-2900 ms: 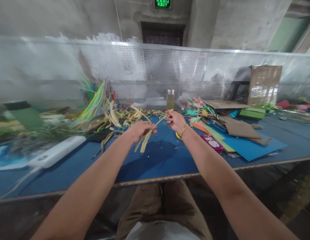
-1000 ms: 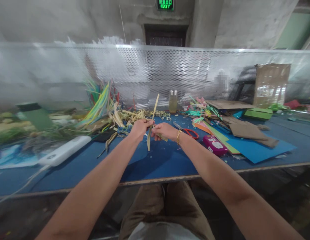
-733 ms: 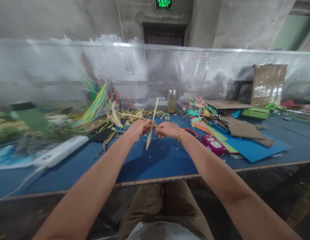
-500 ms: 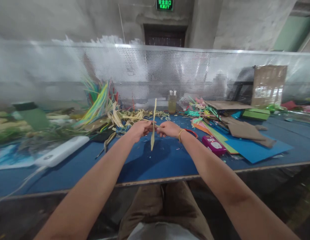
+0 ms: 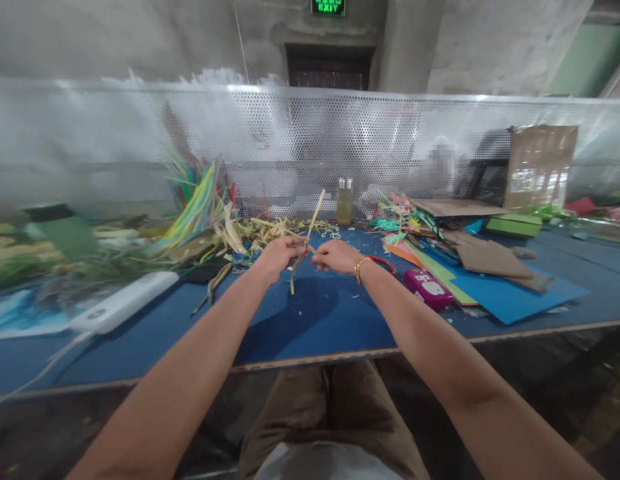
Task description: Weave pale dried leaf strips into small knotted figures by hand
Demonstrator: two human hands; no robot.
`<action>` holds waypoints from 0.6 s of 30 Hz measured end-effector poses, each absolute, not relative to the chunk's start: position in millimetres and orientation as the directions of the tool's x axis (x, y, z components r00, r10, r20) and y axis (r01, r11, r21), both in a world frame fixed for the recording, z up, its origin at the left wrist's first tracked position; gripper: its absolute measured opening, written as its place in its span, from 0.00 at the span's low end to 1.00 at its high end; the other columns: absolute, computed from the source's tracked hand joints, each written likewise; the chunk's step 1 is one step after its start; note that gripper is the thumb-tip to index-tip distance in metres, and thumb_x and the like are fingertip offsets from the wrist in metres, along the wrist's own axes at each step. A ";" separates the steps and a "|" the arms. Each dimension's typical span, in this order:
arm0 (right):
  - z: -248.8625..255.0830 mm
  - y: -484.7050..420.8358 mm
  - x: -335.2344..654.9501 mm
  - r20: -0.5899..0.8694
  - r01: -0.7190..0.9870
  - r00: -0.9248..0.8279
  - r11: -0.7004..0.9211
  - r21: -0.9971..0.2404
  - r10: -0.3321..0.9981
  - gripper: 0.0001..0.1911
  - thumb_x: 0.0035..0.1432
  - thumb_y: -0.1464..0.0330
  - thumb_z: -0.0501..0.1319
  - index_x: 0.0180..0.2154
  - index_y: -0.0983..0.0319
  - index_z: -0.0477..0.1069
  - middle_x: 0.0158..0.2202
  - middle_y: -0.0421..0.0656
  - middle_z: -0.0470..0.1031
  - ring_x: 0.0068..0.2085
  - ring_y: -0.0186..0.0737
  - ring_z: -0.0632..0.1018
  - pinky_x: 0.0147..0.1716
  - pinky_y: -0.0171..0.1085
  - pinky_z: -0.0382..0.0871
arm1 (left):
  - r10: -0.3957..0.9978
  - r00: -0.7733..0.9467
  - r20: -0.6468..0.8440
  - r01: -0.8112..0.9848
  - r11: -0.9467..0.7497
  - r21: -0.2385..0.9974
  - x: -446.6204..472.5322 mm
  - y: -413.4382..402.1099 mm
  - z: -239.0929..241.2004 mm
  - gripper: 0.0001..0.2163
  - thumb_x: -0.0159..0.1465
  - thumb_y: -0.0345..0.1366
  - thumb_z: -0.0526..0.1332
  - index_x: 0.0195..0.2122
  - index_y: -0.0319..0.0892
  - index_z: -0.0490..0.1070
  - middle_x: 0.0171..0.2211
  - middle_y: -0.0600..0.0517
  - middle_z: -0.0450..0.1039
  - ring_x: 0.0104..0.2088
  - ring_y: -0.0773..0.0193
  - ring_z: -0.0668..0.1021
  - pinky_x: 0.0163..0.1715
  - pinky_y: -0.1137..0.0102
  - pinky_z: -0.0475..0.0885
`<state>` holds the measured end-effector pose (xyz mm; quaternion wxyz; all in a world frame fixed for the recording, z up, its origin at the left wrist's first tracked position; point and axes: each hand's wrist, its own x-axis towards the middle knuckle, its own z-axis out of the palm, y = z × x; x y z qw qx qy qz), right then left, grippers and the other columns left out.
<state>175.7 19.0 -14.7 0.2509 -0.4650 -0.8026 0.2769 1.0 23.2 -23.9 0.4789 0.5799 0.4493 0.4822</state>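
A thin pale-yellow strip (image 5: pixel 317 212), like dried leaf or straw, slants upright between my two hands above the blue table. My left hand (image 5: pixel 281 259) is closed, pinching the strip near its middle; the lower end pokes out below the fingers. My right hand (image 5: pixel 337 257), wearing a gold bracelet at the wrist, is closed on a short end of pale strip where the pieces cross. The exact crossing is partly hidden by the fingertips. Behind my hands lies a heap of similar pale strips (image 5: pixel 263 230).
A white power strip (image 5: pixel 125 303) with a cord lies left, beside a tipped green bottle (image 5: pixel 60 230). Coloured strips (image 5: pixel 195 203) stand behind it. On the right are a purple box (image 5: pixel 428 289), blue card (image 5: pixel 510 300) and cardboard pieces (image 5: pixel 493 259). A clear bottle (image 5: pixel 345 203) stands by the perforated screen.
The strip has turned: its top leans farther right and its lower end has swung left, showing its narrow edge. My hands stay almost in the same place.
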 end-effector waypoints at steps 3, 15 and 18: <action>-14.8 18.3 174.5 0.183 0.598 -0.430 0.431 -0.676 0.884 0.06 0.55 0.71 0.59 0.26 0.63 0.71 0.27 0.42 0.77 0.25 0.31 0.74 0.25 0.29 0.62 | 0.984 0.137 0.111 0.069 -0.121 0.990 2.0 21.5 -23.2 0.14 0.47 0.31 0.67 0.36 0.41 0.74 0.29 0.51 0.76 0.25 0.69 0.72 0.23 0.73 0.60; -14.3 16.7 170.3 0.413 0.591 -0.410 0.582 -0.559 0.813 0.10 0.56 0.67 0.56 0.25 0.63 0.69 0.23 0.36 0.67 0.27 0.31 0.66 0.30 0.31 0.56 | 0.967 0.115 0.228 0.069 -0.236 0.969 3.7 28.7 -31.6 0.11 0.47 0.38 0.69 0.29 0.40 0.73 0.21 0.55 0.69 0.19 0.73 0.64 0.21 0.73 0.56; -15.2 19.7 169.8 0.488 0.556 -0.411 0.636 -0.535 0.770 0.10 0.54 0.71 0.56 0.22 0.63 0.67 0.25 0.37 0.66 0.32 0.33 0.67 0.34 0.31 0.58 | 0.954 0.101 0.283 0.090 -0.292 0.952 6.1 28.7 -32.6 0.09 0.49 0.38 0.68 0.28 0.40 0.74 0.19 0.56 0.67 0.18 0.73 0.61 0.20 0.73 0.54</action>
